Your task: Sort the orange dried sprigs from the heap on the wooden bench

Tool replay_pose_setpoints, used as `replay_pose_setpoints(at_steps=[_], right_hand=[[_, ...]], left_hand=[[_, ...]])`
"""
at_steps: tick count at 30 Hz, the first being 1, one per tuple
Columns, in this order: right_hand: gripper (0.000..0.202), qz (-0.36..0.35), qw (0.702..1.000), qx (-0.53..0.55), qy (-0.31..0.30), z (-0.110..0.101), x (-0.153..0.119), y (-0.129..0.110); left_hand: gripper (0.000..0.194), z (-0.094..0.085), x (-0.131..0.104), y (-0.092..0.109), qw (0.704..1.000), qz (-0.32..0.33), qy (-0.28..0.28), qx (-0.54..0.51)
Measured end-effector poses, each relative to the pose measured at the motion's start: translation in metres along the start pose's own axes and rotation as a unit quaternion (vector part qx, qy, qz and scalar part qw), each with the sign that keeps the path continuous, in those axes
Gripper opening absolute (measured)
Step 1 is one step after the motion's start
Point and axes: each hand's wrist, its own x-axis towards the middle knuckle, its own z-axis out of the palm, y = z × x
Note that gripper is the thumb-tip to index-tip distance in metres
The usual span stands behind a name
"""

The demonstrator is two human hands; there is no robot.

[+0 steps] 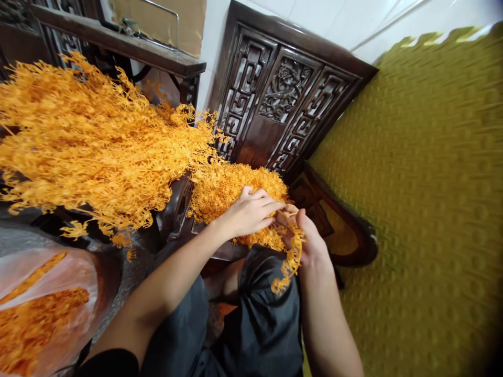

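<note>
My right hand (pixel 310 238) is closed round an orange plastic sprig (pixel 291 264), whose curly end hangs down over my right knee. From the left, my left hand (pixel 254 212) reaches across, and its fingertips meet the sprig's stem by the right hand's fingers. Its fingers look pinched there, though the exact grip is partly hidden. Right under both hands lies a heap of small orange plastic pieces (pixel 236 188) on a dark wooden seat. A big loose pile of longer orange sprigs (pixel 98 141) spreads to the left of it.
A carved dark wooden chair back (pixel 263 141) rises behind the heap. At right stands an olive foam mat (pixel 424 183) with a curved wooden armrest (pixel 353 235) against it. A plastic-lined container (pixel 94 293) with orange pieces sits at lower left. A wooden ledge (pixel 118 44) is above the pile.
</note>
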Motion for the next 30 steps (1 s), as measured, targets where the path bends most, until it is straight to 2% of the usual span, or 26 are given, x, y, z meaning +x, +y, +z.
replay_pose_setpoints(at_steps=[2, 4, 6, 8, 10, 11, 15, 17, 19, 22, 24, 25, 27, 28, 30], right_hand=[[0.054, 0.012, 0.997, -0.061, -0.037, -0.010, -0.003, -0.002], [0.051, 0.023, 0.981, -0.173, -0.082, -0.022, -0.007, -0.010], [0.037, 0.008, 0.937, -0.327, -0.119, -0.034, -0.011, -0.024], [0.024, -0.045, 0.873, -0.466, -0.137, -0.041, -0.015, -0.040], [0.023, -0.105, 0.820, -0.547, -0.136, -0.042, -0.018, -0.053], [0.025, -0.125, 0.805, -0.564, -0.136, -0.040, -0.020, -0.056], [0.050, -0.150, 0.802, -0.563, -0.133, -0.021, -0.023, -0.049], [0.053, -0.149, 0.787, -0.585, -0.125, -0.012, -0.022, -0.039], [0.043, -0.157, 0.742, -0.643, -0.109, -0.006, -0.021, -0.032], [0.026, -0.195, 0.643, -0.737, -0.072, -0.005, -0.022, -0.033], [0.031, -0.221, 0.589, -0.775, -0.056, -0.009, -0.024, -0.038], [0.035, -0.233, 0.575, -0.782, -0.063, -0.012, -0.025, -0.041], [0.041, -0.243, 0.581, -0.772, -0.088, -0.022, -0.027, -0.044], [0.043, -0.239, 0.600, -0.757, -0.098, -0.029, -0.028, -0.045], [0.048, -0.193, 0.661, -0.715, -0.121, -0.045, -0.033, -0.048]], left_hand=[[0.028, 0.001, -0.003, -0.001, 0.999, 0.017, -0.019, 0.048], [0.024, 0.000, -0.006, -0.003, 0.997, 0.033, -0.027, 0.071], [0.025, -0.004, -0.009, -0.005, 0.996, 0.042, -0.032, 0.068], [0.025, -0.010, -0.012, -0.008, 0.997, 0.043, -0.044, 0.051], [0.025, -0.016, -0.015, -0.009, 0.997, 0.039, -0.053, 0.029], [0.025, -0.018, -0.015, -0.009, 0.998, 0.035, -0.053, 0.016], [0.031, -0.022, -0.013, -0.004, 0.999, 0.014, -0.035, 0.002], [0.032, -0.022, -0.012, 0.000, 0.999, 0.016, -0.043, 0.025], [0.027, -0.023, -0.013, 0.002, 0.996, 0.022, -0.070, 0.050], [0.021, -0.024, -0.016, 0.002, 0.993, 0.013, -0.097, 0.071], [0.019, -0.023, -0.019, 0.002, 0.993, 0.005, -0.088, 0.073], [0.020, -0.022, -0.020, 0.001, 0.994, 0.005, -0.084, 0.073], [0.023, -0.020, -0.023, -0.001, 0.994, 0.002, -0.083, 0.076], [0.024, -0.019, -0.025, -0.004, 0.993, -0.009, -0.084, 0.077], [0.025, -0.019, -0.030, -0.010, 0.993, -0.043, -0.092, 0.054]])
